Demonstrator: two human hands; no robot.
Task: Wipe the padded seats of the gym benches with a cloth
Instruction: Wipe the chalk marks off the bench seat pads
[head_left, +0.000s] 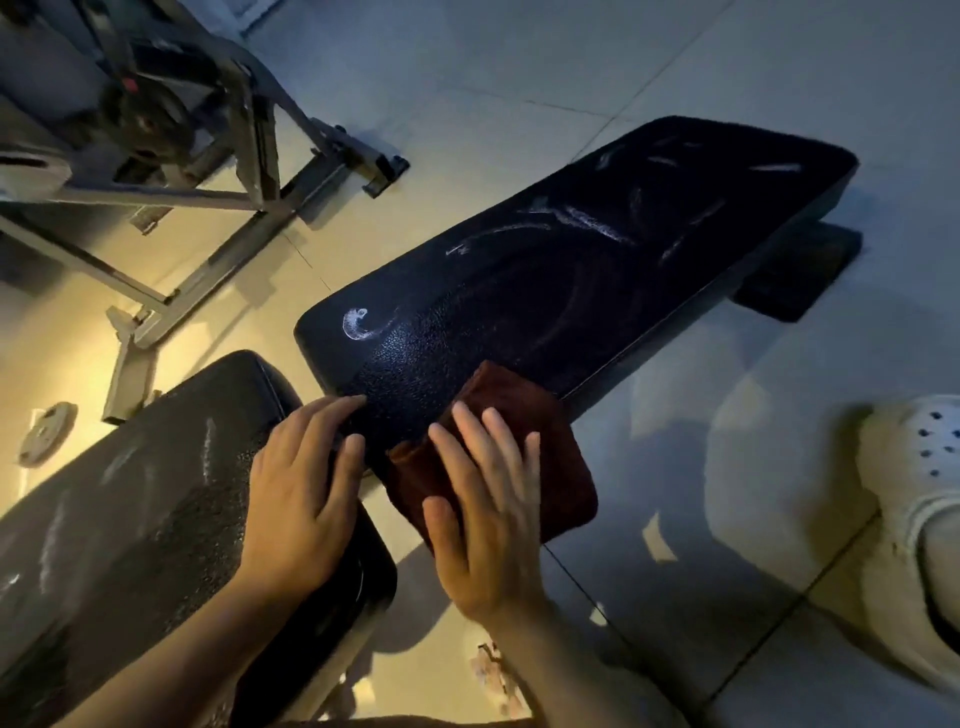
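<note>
A long black padded bench seat (597, 260) runs from the middle toward the upper right, streaked with white smears. A dark red cloth (540, 415) lies on its near corner and hangs over the edge. My right hand (488, 514) presses flat on the cloth with straight, spread fingers. My left hand (306, 488) rests with straight fingers across the gap between this seat and a second black pad (130, 519) at the lower left, which also shows pale streaks.
A grey metal machine frame (218, 171) with a weight plate stands at the upper left. A small weight plate (49, 434) lies on the tiled floor at the left. My white perforated shoe (924, 519) is at the right.
</note>
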